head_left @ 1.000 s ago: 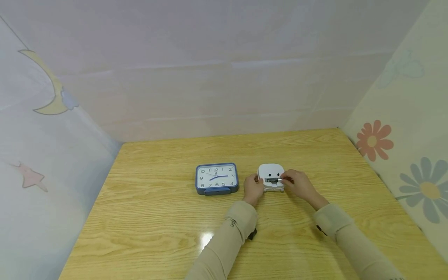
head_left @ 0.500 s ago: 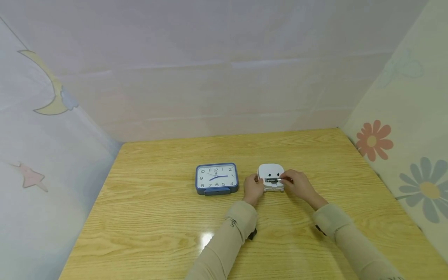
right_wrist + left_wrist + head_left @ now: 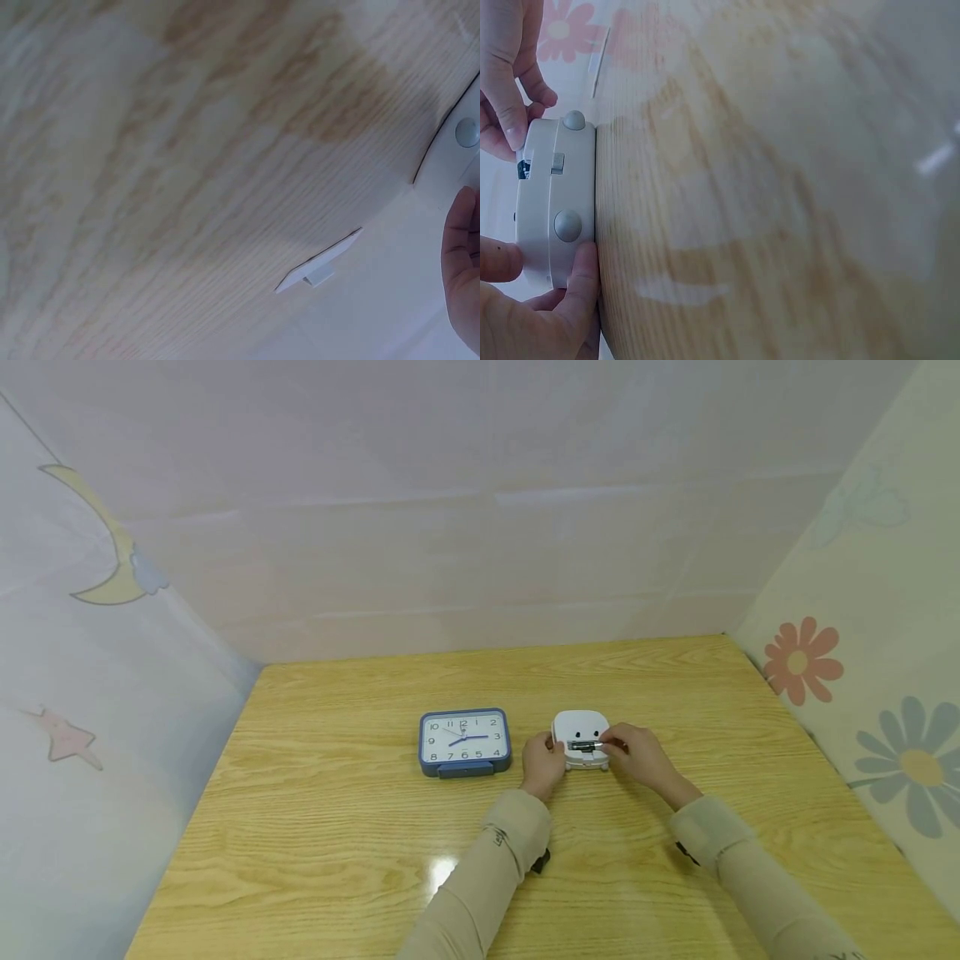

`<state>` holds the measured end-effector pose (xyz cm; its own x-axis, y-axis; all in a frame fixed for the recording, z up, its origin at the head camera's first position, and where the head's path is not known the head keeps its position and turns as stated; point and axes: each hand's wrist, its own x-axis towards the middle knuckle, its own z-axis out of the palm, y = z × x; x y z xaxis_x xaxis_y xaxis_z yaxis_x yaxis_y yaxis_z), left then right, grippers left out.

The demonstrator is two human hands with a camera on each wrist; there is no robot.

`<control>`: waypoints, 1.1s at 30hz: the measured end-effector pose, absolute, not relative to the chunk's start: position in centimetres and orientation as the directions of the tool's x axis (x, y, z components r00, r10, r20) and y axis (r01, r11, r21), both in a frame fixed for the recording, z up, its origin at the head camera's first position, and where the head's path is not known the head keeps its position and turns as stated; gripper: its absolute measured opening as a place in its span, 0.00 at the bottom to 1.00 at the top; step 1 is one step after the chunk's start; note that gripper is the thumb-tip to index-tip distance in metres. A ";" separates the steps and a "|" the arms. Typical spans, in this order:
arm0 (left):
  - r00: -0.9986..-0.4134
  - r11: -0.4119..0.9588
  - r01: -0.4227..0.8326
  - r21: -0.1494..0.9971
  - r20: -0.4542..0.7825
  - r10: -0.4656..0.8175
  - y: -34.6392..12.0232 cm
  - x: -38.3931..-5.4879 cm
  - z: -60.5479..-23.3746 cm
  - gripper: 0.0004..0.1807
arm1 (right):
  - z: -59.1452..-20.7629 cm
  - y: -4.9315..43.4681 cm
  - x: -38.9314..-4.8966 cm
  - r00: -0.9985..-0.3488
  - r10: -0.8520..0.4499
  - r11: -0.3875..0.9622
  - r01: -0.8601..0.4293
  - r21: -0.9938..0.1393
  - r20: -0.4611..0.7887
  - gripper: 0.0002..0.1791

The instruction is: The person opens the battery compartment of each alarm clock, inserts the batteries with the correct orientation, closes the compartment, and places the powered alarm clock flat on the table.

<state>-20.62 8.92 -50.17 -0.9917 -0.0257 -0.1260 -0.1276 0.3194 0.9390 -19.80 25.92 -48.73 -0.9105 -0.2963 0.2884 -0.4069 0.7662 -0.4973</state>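
Observation:
A small white alarm clock (image 3: 576, 723) lies face down on the wooden table, its back with two black knobs and an uncovered battery slot facing up. My left hand (image 3: 543, 767) grips its left side, thumb on the upper edge and a finger low by a round foot in the left wrist view. A battery (image 3: 582, 747) lies along the slot. At the slot's right end, my right hand (image 3: 642, 758) pinches the battery's silvery end between thumb and fingers. Seen from the right wrist, only part of that hand and the clock's corner show.
A blue-framed alarm clock (image 3: 465, 742) lies face up left of the white one. The right wrist view shows a thin white cover (image 3: 319, 264) with a small tab on the table. Printed cloth walls (image 3: 480, 568) border the table (image 3: 337, 827).

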 end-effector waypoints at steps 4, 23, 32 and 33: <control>-0.992 0.334 -0.123 0.935 -0.119 -0.032 9.0 -20.7 -50.2 0.13 | -48.7 25.9 -19.8 -0.915 -0.294 0.762 -0.398 -0.510 0.275 0.03; -0.989 0.326 -0.148 0.934 -0.142 -0.042 9.0 -20.8 -50.1 0.13 | -48.7 25.7 -19.8 -0.905 -0.306 0.749 -0.420 -0.511 0.296 0.03; -0.989 0.327 -0.147 0.934 -0.139 -0.046 8.9 -20.7 -50.0 0.13 | -48.5 25.6 -19.8 -0.907 -0.305 0.753 -0.417 -0.509 0.292 0.03; -0.989 0.327 -0.146 0.934 -0.139 -0.045 9.0 -20.8 -50.0 0.13 | -48.5 25.6 -19.8 -0.907 -0.304 0.754 -0.416 -0.509 0.290 0.02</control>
<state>-20.75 8.95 -50.05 -0.9892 -0.0453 -0.1392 -0.1463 0.3273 0.9335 -19.83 25.65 -48.49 -0.9072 -0.3045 0.2903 -0.4158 0.7538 -0.5088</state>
